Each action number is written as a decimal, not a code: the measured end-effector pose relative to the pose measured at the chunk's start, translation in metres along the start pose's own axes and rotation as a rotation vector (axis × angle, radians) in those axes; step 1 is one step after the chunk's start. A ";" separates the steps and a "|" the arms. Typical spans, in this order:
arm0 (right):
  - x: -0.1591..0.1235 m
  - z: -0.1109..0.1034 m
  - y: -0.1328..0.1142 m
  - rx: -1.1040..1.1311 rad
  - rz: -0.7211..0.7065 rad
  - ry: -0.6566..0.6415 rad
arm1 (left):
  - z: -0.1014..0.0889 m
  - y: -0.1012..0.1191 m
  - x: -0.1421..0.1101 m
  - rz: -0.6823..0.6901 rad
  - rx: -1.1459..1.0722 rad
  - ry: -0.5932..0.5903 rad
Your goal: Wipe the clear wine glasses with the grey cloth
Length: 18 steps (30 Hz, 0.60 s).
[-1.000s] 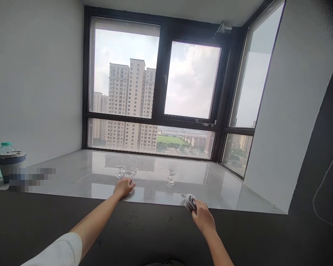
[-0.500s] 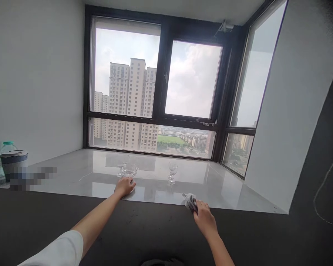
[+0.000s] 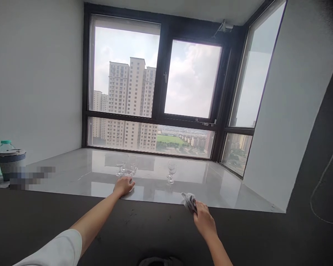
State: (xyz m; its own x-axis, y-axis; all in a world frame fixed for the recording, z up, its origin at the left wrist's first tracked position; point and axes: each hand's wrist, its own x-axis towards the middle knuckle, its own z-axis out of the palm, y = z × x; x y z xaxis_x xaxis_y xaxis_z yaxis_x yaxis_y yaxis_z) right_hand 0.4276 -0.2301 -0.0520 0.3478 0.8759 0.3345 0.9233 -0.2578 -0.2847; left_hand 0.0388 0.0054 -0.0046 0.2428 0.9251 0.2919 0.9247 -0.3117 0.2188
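Note:
My left hand (image 3: 123,186) is closed at the front of a small cluster of clear stemmed glasses. Its fingers wrap round the lower part of the nearest stemmed glass (image 3: 131,168), whose bowl shows above them; the foot is hidden. Behind it, other stemmed glasses (image 3: 119,170) overlap, and their outlines are faint. Near the sill's front edge, my right hand (image 3: 204,218) grips a crumpled grey cloth (image 3: 189,201). Between the two hands, farther back, two stemmed glasses (image 3: 171,168) stand upright, one almost in front of the other.
The glasses stand on a shiny pale stone windowsill (image 3: 80,188) with a dark wall below its front edge. At the far left are a dark-banded tub (image 3: 11,164) and a green-capped bottle (image 3: 5,145). A dark-framed window (image 3: 155,120) closes off the back.
My view has shifted very slightly. Both hands stay nearly in place, the left at the stemmed glass and the right holding the cloth.

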 end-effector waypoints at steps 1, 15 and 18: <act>0.000 0.000 0.000 -0.001 -0.001 0.001 | 0.000 0.000 0.000 0.000 -0.001 -0.002; -0.004 -0.001 0.004 0.009 -0.015 -0.006 | 0.005 -0.004 0.004 0.000 -0.017 -0.009; -0.004 0.001 0.005 -0.016 -0.022 -0.008 | 0.007 -0.005 0.006 -0.004 -0.017 -0.007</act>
State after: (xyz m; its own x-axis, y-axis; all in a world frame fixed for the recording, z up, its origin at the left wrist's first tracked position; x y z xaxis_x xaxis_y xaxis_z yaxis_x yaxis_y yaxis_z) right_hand 0.4307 -0.2347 -0.0558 0.3264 0.8844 0.3336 0.9331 -0.2449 -0.2634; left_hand 0.0373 0.0138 -0.0106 0.2413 0.9277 0.2849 0.9203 -0.3119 0.2361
